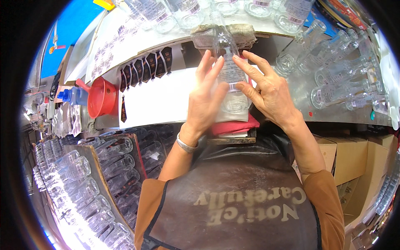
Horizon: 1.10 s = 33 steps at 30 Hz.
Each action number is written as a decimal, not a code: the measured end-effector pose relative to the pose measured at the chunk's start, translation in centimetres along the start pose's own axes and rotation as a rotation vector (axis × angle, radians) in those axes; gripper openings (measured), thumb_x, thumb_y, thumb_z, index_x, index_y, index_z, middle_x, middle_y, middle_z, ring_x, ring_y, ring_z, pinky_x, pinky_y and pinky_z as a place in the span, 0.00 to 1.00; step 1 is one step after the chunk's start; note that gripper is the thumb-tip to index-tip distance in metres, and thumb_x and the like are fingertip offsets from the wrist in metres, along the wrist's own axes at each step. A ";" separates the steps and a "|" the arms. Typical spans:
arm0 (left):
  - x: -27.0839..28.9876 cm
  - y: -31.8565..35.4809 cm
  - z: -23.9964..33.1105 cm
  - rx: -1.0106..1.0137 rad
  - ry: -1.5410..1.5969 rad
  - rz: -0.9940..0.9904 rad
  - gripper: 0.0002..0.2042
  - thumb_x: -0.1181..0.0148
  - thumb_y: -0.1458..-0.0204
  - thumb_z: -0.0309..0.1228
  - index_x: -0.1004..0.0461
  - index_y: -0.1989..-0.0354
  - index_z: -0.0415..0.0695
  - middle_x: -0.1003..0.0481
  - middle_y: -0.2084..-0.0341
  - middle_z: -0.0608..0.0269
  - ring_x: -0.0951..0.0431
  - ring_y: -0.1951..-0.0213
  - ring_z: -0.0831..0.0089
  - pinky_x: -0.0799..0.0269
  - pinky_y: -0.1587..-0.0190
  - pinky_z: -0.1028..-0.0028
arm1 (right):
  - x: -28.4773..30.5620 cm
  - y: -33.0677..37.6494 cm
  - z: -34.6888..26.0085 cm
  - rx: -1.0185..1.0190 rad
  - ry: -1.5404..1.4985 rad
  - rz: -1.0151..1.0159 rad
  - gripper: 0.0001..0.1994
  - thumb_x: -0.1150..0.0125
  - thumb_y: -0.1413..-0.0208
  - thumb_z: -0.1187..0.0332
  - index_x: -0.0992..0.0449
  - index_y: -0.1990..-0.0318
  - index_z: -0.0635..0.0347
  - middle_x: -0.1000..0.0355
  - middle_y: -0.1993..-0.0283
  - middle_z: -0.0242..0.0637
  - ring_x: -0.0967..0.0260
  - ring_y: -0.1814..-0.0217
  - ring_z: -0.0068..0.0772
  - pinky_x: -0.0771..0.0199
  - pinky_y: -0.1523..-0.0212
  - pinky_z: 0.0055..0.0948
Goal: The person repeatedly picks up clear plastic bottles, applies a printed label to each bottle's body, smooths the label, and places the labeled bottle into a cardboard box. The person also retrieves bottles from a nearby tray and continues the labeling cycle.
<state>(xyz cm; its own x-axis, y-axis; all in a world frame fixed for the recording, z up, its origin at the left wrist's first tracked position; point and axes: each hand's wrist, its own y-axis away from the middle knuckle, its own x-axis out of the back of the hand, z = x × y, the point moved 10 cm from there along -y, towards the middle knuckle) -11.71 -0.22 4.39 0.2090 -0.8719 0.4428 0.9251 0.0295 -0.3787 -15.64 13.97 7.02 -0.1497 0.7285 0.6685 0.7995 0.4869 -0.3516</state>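
Note:
A clear glass bottle (236,98) lies in front of me, its neck over a rolled grey cloth (245,34) and its base toward me. A printed label (231,75) covers its upper side. My left hand (203,93) is at the bottle's left side, fingers stretched out and slightly blurred. On the other side, my right hand (271,93) has its fingers spread, with thumb and fingertip at the label's right edge. Neither hand wraps around the bottle. Beneath its base are a pale pad and a folded red cloth (237,125).
Dark tie-shaped labels (152,66) lie on white paper (156,100) to the left, beside a red plastic funnel-like bowl (102,98). Labelled bottles (191,12) stand along the back; others (337,77) lie at the right. Crates of bottles (118,162) fill the lower left. Cardboard boxes (354,162) sit lower right.

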 end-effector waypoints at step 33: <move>-0.2 2.9 -0.5 0.049 0.049 -0.081 0.63 0.20 0.63 0.35 0.66 0.26 0.33 0.46 0.31 0.40 0.42 0.30 0.52 0.47 0.30 0.60 | 2.5 -7.7 -7.0 0.401 0.019 -0.146 0.10 0.38 0.47 0.73 0.23 0.57 0.65 0.23 0.61 0.46 0.25 0.60 0.48 0.25 0.58 0.36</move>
<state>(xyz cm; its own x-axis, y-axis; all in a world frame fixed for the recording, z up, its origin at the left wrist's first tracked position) -9.26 -0.18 2.76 0.1184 -0.8952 0.4296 0.9528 -0.0193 -0.3029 -18.08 8.70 15.92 -0.2308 0.6311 0.7405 0.4805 0.7357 -0.4773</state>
